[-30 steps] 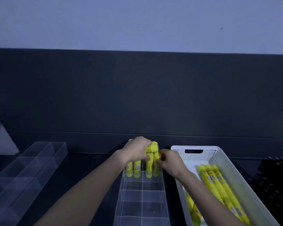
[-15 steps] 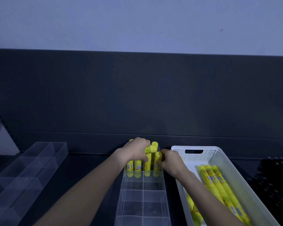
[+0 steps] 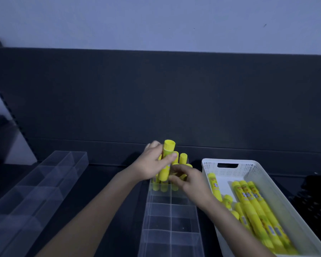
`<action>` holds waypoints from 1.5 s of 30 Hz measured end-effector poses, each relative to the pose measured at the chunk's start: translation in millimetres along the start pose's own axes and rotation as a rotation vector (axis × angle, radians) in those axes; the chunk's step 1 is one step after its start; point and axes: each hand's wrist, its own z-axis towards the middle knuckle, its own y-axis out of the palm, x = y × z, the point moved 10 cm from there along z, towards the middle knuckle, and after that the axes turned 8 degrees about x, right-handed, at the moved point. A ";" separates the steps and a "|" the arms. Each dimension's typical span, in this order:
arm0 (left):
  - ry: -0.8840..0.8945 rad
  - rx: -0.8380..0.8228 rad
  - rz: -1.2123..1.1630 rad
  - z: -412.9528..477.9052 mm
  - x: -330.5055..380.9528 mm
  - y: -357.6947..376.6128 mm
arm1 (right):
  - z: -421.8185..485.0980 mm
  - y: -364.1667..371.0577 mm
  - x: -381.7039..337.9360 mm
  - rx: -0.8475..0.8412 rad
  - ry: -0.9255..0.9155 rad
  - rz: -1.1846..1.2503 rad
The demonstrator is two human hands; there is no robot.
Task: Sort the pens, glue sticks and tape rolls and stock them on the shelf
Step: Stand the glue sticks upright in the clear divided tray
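The left hand (image 3: 152,164) is curled tightly round one yellow glue stick (image 3: 166,162), holding it upright and raised above the far compartments of the clear divided organiser (image 3: 170,217), while the right hand (image 3: 191,180) is half closed with its fingers on the other glue sticks standing (image 3: 183,159) there. To the right, a white perforated basket (image 3: 248,169) holds more glue sticks lying flat (image 3: 252,204), and a second clear organiser (image 3: 35,186) sits near the shelf's left edge. The dark shelf (image 3: 115,182) ends at a dark back panel (image 3: 156,99) under a pale wall (image 3: 156,21).
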 end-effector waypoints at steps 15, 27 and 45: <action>-0.442 0.128 -0.574 -79.2 -95.8 16.6 | -11.7 4.1 24.0 0.042 0.375 0.361; -0.269 0.107 -0.053 -79.4 -103.3 26.2 | 0.2 62.6 19.5 -0.163 0.050 -0.354; -0.362 0.049 -0.133 -80.3 -104.6 32.5 | -8.2 74.6 30.4 -0.179 0.070 -0.455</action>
